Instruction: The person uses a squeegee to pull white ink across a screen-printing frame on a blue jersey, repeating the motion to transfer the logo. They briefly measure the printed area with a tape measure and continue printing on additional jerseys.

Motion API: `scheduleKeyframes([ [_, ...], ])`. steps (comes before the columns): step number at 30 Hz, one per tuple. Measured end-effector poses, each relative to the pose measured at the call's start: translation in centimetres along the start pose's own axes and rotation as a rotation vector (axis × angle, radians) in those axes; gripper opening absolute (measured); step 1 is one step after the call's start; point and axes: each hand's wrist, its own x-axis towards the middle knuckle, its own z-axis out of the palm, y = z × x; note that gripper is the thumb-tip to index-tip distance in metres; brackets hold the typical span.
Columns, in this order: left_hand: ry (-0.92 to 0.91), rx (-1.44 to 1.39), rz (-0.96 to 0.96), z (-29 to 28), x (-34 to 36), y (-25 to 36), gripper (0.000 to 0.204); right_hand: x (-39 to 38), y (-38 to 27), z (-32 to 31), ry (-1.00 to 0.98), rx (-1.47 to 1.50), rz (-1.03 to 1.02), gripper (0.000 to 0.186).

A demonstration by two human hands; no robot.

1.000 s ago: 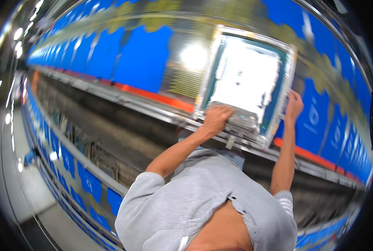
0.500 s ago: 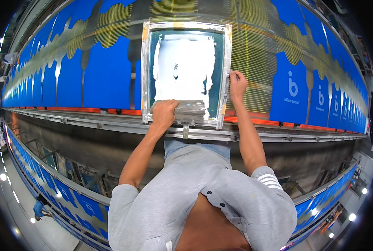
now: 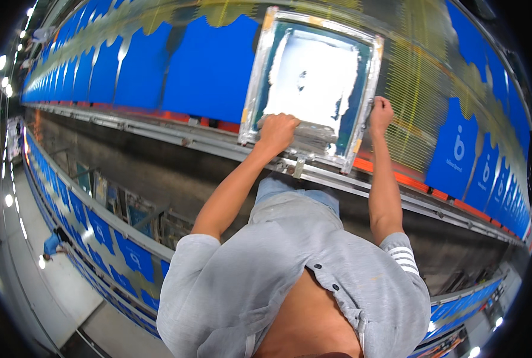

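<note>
A screen printing frame [image 3: 370, 77] with a pale metal rim lies on the long bench, tilted in the view. White ink [image 3: 317, 71] covers most of its green mesh, with a small dark patch in the middle. Along the near end of the mesh rests a wide grey squeegee [image 3: 314, 138]. My left hand [image 3: 279, 132] is closed over the squeegee's left end. At the frame's right side, my right hand [image 3: 381, 114] is closed with curled fingers against the rim; the exact grip is partly hidden.
Blue cut fabric panels [image 3: 209, 68] lie along the bench on both sides; those to the right [image 3: 454, 146] bear a white print. A metal rail [image 3: 218, 143] runs along the bench's near edge. Behind me stands another bench with blue panels [image 3: 137, 256]. A person [image 3: 52, 243] is far off at left.
My view has turned, so the bench slants down to the right and the frame sits higher and farther right. Both hands keep their places, the left on the squeegee, the right at the rim.
</note>
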Motion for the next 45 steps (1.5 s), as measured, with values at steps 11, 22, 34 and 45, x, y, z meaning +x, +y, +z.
scheduleKeyframes([
  [11,-0.313,0.06,-0.16,-1.0,2.6,0.3,0.025,-0.1,-3.3,-0.2,-0.069,-0.447,-0.503,0.028],
  [22,-0.226,0.171,-0.033,-5.0,28.9,-7.6,0.035,11.7,-16.4,8.9,-0.731,-0.711,-0.695,0.016],
  [34,-0.072,0.054,0.048,-2.2,17.5,-6.3,0.03,0.8,-13.5,5.8,-0.638,-0.576,-0.729,0.016],
  [45,-0.055,-0.006,0.012,-1.0,3.0,-1.5,0.033,-12.7,-11.1,-1.0,-0.67,-0.563,-0.717,0.017],
])
